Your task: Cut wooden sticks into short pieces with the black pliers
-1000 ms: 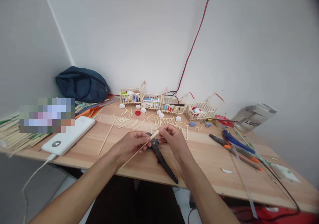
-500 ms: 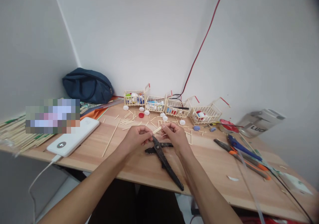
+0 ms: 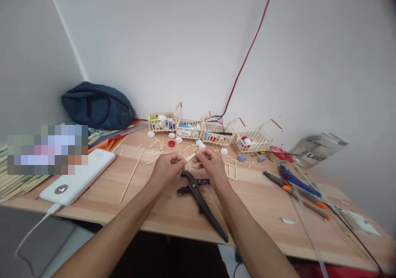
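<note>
Short pale wooden sticks are pinched between my two hands over the middle of the table. My left hand grips their left end with thumb and fingers; my right hand has the right end. How many sticks there are I cannot tell. Just below my hands lies a black tool with a curved jaw and a long handle, touched by neither hand. A small ladder-like stick frame rests to the right of my right hand. Cut sticks are scattered beyond my left hand.
Several small stick-built carts holding bottle caps line the wall. Loose caps lie before them. To the left are a white power bank, a stick bundle and a blue bag. Pliers and a clear container are right.
The camera view has shifted slightly, so the table items appear a little further left. My hands sit slightly away from the black tool, uncovering its curved jaw; the sticks stay between them.
</note>
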Tool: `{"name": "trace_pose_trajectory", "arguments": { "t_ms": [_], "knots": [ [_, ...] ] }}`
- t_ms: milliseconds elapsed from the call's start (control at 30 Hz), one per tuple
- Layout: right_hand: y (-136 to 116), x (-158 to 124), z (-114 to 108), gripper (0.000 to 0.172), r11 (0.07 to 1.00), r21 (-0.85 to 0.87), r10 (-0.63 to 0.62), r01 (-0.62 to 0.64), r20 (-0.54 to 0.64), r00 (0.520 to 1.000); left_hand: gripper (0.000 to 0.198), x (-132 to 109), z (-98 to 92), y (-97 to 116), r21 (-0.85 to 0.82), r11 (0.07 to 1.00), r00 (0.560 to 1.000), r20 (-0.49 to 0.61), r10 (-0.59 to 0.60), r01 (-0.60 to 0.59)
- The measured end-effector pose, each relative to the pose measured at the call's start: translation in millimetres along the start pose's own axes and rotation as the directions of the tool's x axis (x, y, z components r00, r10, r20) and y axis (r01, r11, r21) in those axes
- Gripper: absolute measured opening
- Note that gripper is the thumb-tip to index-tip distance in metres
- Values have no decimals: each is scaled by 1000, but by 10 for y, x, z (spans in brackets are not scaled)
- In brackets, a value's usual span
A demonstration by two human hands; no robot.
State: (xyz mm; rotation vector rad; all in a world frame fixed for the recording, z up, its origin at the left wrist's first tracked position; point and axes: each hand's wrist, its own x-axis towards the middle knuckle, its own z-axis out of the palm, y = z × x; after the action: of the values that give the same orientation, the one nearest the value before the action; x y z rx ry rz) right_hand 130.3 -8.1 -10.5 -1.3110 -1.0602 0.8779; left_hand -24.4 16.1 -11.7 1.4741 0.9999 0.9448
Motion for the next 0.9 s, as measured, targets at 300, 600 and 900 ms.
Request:
{"name": "trace_pose_trajectory", "arguments": {
  "t_ms": [300, 600, 900],
  "knots": [
    [7, 2, 7, 24, 1000, 3, 10, -10, 22, 1000, 22, -3, -26, -16, -77, 991, 994, 49, -103, 106],
    [13, -27, -41, 24, 1000, 21, 22, -23, 58, 998, 19, -45, -2, 11, -190, 964, 980, 108, -165, 184],
    [62, -49, -36, 25, 1000, 2, -15, 15, 61, 998, 13, -32, -29, -29, -168, 967, 978, 105, -178, 194]
  ]
}}
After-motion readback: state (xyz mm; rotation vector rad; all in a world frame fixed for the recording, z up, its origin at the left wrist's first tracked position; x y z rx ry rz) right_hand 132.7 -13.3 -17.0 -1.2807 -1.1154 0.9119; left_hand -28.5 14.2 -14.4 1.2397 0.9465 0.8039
